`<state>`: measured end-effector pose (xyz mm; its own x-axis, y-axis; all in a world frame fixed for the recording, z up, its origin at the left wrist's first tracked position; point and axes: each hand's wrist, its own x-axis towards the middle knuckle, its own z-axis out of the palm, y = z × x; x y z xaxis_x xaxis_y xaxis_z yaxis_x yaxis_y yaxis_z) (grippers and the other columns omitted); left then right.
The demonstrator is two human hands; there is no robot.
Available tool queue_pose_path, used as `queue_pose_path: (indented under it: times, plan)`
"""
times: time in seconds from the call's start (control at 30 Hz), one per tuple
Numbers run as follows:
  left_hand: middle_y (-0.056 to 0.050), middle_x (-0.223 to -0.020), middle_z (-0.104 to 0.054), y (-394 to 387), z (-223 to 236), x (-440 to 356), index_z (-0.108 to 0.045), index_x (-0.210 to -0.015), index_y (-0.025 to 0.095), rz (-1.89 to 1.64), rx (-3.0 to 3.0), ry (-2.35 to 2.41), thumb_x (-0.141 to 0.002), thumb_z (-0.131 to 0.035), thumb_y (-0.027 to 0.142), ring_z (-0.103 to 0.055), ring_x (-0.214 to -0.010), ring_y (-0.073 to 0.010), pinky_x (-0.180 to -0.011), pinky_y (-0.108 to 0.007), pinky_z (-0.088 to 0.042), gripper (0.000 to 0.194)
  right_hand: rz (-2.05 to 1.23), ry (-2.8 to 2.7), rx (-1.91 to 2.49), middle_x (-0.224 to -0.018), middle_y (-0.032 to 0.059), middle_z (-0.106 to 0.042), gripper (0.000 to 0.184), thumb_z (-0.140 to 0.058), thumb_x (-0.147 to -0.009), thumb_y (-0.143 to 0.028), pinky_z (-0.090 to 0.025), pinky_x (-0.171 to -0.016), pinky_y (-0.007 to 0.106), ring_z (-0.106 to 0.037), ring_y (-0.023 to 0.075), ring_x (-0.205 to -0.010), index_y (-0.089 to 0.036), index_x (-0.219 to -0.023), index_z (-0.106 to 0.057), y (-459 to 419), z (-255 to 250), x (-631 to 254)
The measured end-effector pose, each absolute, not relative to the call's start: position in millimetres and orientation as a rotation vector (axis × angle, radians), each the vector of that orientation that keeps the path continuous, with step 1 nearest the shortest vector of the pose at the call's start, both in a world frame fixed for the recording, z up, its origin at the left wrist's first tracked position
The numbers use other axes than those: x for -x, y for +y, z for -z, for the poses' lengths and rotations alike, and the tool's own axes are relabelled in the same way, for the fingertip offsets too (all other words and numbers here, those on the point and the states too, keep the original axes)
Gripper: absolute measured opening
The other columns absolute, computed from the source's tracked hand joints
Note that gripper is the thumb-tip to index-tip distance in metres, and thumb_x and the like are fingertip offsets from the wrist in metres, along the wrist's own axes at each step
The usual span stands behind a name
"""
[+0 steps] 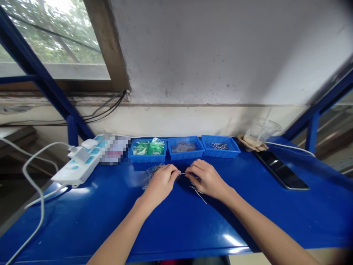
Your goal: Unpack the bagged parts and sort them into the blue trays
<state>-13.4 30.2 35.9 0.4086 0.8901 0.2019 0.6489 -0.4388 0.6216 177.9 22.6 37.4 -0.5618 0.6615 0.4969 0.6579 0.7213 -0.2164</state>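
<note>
1. The slender silver metal rod (182, 173) lies level above the blue glossy bench (171, 228), at 3 o'clock from the left fingertips and 9 o'clock from the right, bridging the small gap between the hands.
2. The fingers of the left hand (163, 178) are together, thumb and forefinger pinched on the rod's left end.
3. The right hand (205, 179) is curled, its fingers near together at the rod's other end; their exact grip is hidden.
4. Several loose thin silver rods (200, 195) lie on the bench at 5 o'clock from the held one, partly under the right hand.
5. A crinkled clear plastic bag (147, 179) sits at 9 o'clock, just beside the left hand and partly covered by it.
6. Farther off, a black flat phone (281, 170) lies at 3 o'clock, a white-and-blue power strip (82, 167) at 9.
7. Beyond the hands stand three blue plastic trays: one with green packets (149, 148) at 10 o'clock, one with clear-wrapped contents (184, 147) at 12, one with metal rods (219, 146) at 2.
</note>
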Motion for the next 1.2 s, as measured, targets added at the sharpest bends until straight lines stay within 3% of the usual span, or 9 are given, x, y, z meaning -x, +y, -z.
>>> queue_pose_path:
  times: [0.13, 0.27, 0.4, 0.57, 0.73, 0.93, 1.07, 1.2]
  plan:
    - [0.000, -0.076, -0.060, 28, -37, 10, -0.054, -0.085, 0.021, -0.747, -2.142, 1.291, -0.096, -0.032, 0.031, -0.056, -0.072, -0.0155, -0.067, -0.028, -0.041, 0.027, 0.061, -2.302, 1.010, -0.079, 0.0061, -0.058, 0.016, -0.045, -0.089, -0.023, -0.041, -0.065, 0.034, -0.051, 0.0190, -0.071, -0.020, -0.088, -0.061, 26, -45, -190]
    - [-0.002, -0.096, -0.062, 35, -32, 2, -0.057, -0.100, 0.023, -0.673, -2.296, 1.267, -0.094, -0.039, 0.026, -0.054, -0.092, -0.0188, -0.080, -0.032, -0.041, 0.020, 0.202, -1.997, 1.167, -0.075, 0.0070, -0.057, 0.019, -0.045, -0.089, -0.024, -0.042, -0.068, 0.034, -0.052, 0.0196, -0.072, -0.017, -0.082, -0.061, 49, -45, -229]
    - [-0.002, -0.096, -0.059, 44, -28, -13, -0.060, -0.094, 0.024, -0.464, -2.569, 1.226, -0.090, -0.048, 0.026, -0.049, -0.095, -0.0224, -0.080, -0.038, -0.036, 0.013, 0.460, -1.622, 1.584, -0.087, 0.0109, -0.057, 0.033, -0.051, -0.085, -0.040, -0.043, -0.077, 0.040, -0.052, 0.0259, -0.084, -0.015, -0.105, -0.060, 71, -34, -266]
    - [-0.004, -0.090, -0.056, 42, -22, -20, -0.055, -0.084, 0.018, -0.431, -2.679, 1.293, -0.091, -0.040, 0.013, -0.047, -0.089, -0.0215, -0.077, -0.038, -0.032, 0.017, 0.036, -1.925, 1.412, -0.081, 0.0066, -0.060, 0.023, -0.048, -0.089, -0.034, -0.046, -0.075, 0.036, -0.055, 0.0209, -0.080, -0.018, -0.100, -0.060, 55, -31, -234]
    - [-0.004, -0.091, -0.056, 38, -18, -7, -0.050, -0.085, 0.018, -0.521, -2.471, 1.444, -0.092, -0.035, 0.015, -0.046, -0.087, -0.0215, -0.075, -0.037, -0.034, 0.017, -0.172, -2.307, 1.170, -0.089, 0.0059, -0.062, 0.018, -0.053, -0.087, -0.026, -0.046, -0.075, 0.035, -0.055, 0.0193, -0.082, -0.019, -0.102, -0.060, 33, -29, -190]
    - [-0.004, -0.088, -0.059, 37, -26, -1, -0.050, -0.083, 0.019, -0.658, -2.256, 1.418, -0.094, -0.033, 0.021, -0.049, -0.085, -0.0208, -0.077, -0.038, -0.037, 0.020, -0.001, -2.343, 1.149, -0.079, 0.0053, -0.059, 0.017, -0.044, -0.091, -0.022, -0.042, -0.069, 0.030, -0.053, 0.0167, -0.074, -0.019, -0.088, -0.061, 33, -32, -189]
    - [-0.003, -0.089, -0.060, 31, -29, -4, -0.053, -0.100, 0.021, -0.721, -2.195, 1.279, -0.094, -0.039, 0.031, -0.051, -0.090, -0.0200, -0.081, -0.036, -0.040, 0.018, 0.192, -2.054, 1.303, -0.071, 0.0050, -0.057, 0.028, -0.039, -0.093, -0.028, -0.041, -0.067, 0.029, -0.053, 0.0164, -0.070, -0.018, -0.075, -0.058, 46, -45, -220]
    - [-0.002, -0.100, -0.060, 24, -28, -9, -0.056, -0.108, 0.026, -0.560, -2.419, 1.130, -0.090, -0.049, 0.028, -0.048, -0.100, -0.0221, -0.083, -0.039, -0.037, 0.019, 0.385, -1.635, 1.770, -0.074, 0.0055, -0.062, 0.028, -0.048, -0.087, -0.043, -0.037, -0.055, 0.028, -0.057, 0.0195, -0.067, -0.018, -0.091, -0.061, 60, -45, -261]
